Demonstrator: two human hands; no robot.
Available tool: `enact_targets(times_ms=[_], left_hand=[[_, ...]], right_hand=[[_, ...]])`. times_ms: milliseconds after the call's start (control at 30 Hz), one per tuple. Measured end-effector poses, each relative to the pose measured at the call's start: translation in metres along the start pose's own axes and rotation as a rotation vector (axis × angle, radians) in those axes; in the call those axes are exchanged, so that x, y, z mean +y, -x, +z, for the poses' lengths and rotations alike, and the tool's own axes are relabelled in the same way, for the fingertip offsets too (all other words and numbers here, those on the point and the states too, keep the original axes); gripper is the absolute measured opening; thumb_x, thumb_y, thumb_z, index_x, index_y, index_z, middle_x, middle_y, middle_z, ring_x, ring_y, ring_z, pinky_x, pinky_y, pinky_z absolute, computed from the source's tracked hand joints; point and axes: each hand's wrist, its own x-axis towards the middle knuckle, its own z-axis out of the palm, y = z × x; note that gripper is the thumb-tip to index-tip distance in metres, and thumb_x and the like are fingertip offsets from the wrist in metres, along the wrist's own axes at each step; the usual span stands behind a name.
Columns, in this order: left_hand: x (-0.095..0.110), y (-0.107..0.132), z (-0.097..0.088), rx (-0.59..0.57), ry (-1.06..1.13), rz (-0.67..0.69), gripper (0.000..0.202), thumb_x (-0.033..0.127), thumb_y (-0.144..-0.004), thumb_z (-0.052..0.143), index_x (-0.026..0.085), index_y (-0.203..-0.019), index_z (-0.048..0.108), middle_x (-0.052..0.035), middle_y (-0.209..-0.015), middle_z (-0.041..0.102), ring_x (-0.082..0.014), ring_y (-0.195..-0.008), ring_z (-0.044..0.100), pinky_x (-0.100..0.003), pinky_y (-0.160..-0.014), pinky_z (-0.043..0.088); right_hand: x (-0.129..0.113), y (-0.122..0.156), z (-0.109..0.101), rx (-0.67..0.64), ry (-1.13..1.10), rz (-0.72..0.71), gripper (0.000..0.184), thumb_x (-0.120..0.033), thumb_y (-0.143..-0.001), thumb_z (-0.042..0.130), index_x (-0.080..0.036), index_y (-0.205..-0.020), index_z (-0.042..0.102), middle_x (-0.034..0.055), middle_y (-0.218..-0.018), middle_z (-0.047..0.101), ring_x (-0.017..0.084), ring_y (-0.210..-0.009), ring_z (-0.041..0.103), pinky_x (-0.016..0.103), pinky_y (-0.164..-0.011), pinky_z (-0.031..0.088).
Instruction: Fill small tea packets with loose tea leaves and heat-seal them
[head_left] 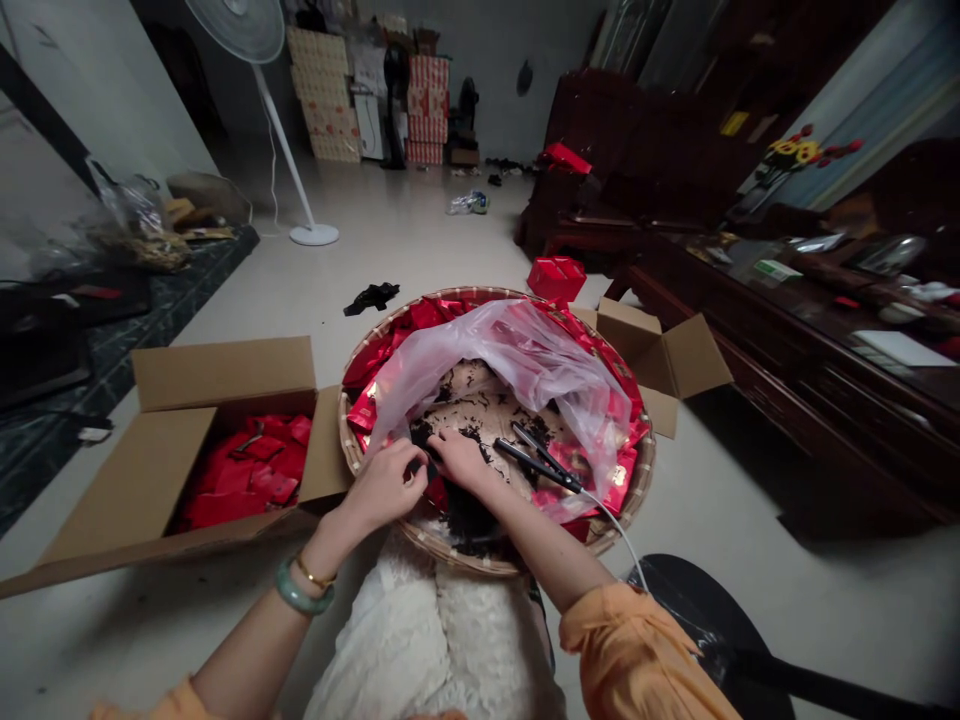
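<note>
A round woven bamboo tray (346, 440) sits in front of me, lined with shiny red foil packets (397, 345) and holding dark loose leaves (469, 515). Over its far half lies a crumpled translucent pink plastic bag (517, 350). My left hand (382, 487) and my right hand (457, 458) meet above the leaves, fingers bent close together. Whether they pinch something small is hidden. Right of my right hand, a black sealing tool (536, 465) with a white cord rests on the tray.
To the left, an open cardboard box (180, 380) holds red packets. Another cardboard box (652, 350) stands behind the tray's right rim. A black stool seat (697, 620) is at lower right, dark wooden furniture (772, 330) along the right, and a white floor fan (259, 130) ahead.
</note>
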Motion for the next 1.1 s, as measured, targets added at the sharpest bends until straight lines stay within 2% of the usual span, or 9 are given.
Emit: enact_targets(times_ms=[200, 300, 367, 433, 567, 700, 900, 1000, 1100], left_hand=[[0.007, -0.002, -0.001, -0.032, 0.011, -0.067, 0.014, 0.024, -0.078, 0.051, 0.018, -0.076, 0.062, -0.0042, -0.077, 0.061, -0.0192, -0.075, 0.058, -0.036, -0.079, 0.043], [0.005, -0.001, 0.000, -0.040, 0.011, -0.070, 0.014, 0.026, -0.077, 0.054, 0.017, -0.078, 0.064, -0.0051, -0.082, 0.062, -0.0203, -0.079, 0.059, -0.038, -0.081, 0.043], [0.002, -0.001, 0.001, -0.040, 0.018, -0.065, 0.015, 0.027, -0.077, 0.056, 0.018, -0.080, 0.066, -0.0056, -0.085, 0.062, -0.0210, -0.082, 0.060, -0.039, -0.083, 0.044], [0.001, -0.001, 0.002, -0.031, 0.035, -0.067, 0.015, 0.027, -0.076, 0.057, 0.018, -0.081, 0.067, -0.0060, -0.090, 0.064, -0.0210, -0.084, 0.061, -0.038, -0.084, 0.044], [0.005, -0.002, 0.002, -0.007, 0.103, -0.074, 0.016, 0.024, -0.079, 0.053, 0.017, -0.081, 0.068, -0.0062, -0.098, 0.068, -0.0190, -0.085, 0.063, -0.033, -0.082, 0.047], [0.015, -0.005, 0.000, -0.047, 0.161, -0.082, 0.024, 0.028, -0.086, 0.046, 0.017, -0.086, 0.068, -0.0061, -0.094, 0.070, -0.0191, -0.087, 0.064, -0.032, -0.080, 0.049], [0.018, -0.004, 0.003, -0.152, 0.177, -0.062, 0.030, 0.026, -0.091, 0.033, 0.017, -0.103, 0.059, -0.0090, -0.105, 0.066, -0.0207, -0.101, 0.061, -0.037, -0.091, 0.045], [0.016, -0.002, 0.007, -0.192, 0.167, -0.057, 0.023, 0.024, -0.090, 0.034, 0.017, -0.100, 0.053, -0.0090, -0.097, 0.065, -0.0213, -0.093, 0.061, -0.038, -0.084, 0.047], [0.016, -0.002, 0.010, -0.202, 0.170, -0.037, 0.017, 0.021, -0.089, 0.033, 0.019, -0.091, 0.049, -0.0068, -0.087, 0.061, -0.0201, -0.082, 0.060, -0.035, -0.076, 0.048]], right_hand=[[0.002, 0.014, -0.002, -0.005, -0.097, -0.045, 0.029, -0.040, -0.083, 0.053, -0.024, -0.108, 0.055, 0.0098, -0.114, 0.052, 0.023, -0.101, 0.053, 0.030, -0.073, 0.044], [0.008, 0.014, 0.001, 0.002, -0.521, 0.047, 0.023, -0.027, -0.070, 0.066, -0.021, -0.091, 0.060, 0.0066, -0.103, 0.056, 0.022, -0.096, 0.054, 0.032, -0.080, 0.041], [0.016, 0.012, 0.002, 0.069, -0.835, 0.135, 0.023, -0.018, -0.058, 0.072, -0.020, -0.077, 0.060, 0.0028, -0.090, 0.058, 0.021, -0.090, 0.053, 0.031, -0.083, 0.039], [0.024, 0.009, 0.003, 0.143, -1.019, 0.199, 0.021, -0.015, -0.054, 0.070, -0.019, -0.070, 0.058, -0.0006, -0.079, 0.057, 0.018, -0.085, 0.052, 0.029, -0.081, 0.039], [0.040, 0.010, -0.001, 0.269, -1.353, 0.352, 0.013, -0.027, -0.065, 0.060, -0.019, -0.069, 0.051, -0.0038, -0.067, 0.052, 0.013, -0.067, 0.050, 0.023, -0.063, 0.042], [0.047, 0.020, -0.008, 0.308, -1.755, 0.441, 0.017, -0.035, -0.073, 0.048, -0.019, -0.067, 0.045, -0.0020, -0.061, 0.052, 0.011, -0.053, 0.048, 0.020, -0.045, 0.038], [0.034, 0.036, -0.020, 0.425, -2.290, 0.515, 0.018, -0.032, -0.079, 0.041, -0.019, -0.068, 0.048, 0.0046, -0.070, 0.062, 0.015, -0.071, 0.061, 0.027, -0.058, 0.052], [0.023, 0.041, -0.037, 0.477, -2.675, 0.670, 0.027, -0.034, -0.084, 0.035, -0.018, -0.071, 0.052, 0.0070, -0.074, 0.065, 0.017, -0.076, 0.063, 0.031, -0.062, 0.055], [0.009, 0.045, -0.060, 0.477, -2.779, 0.646, 0.030, -0.037, -0.086, 0.036, -0.018, -0.072, 0.054, 0.0059, -0.074, 0.065, 0.016, -0.074, 0.063, 0.030, -0.063, 0.054]])
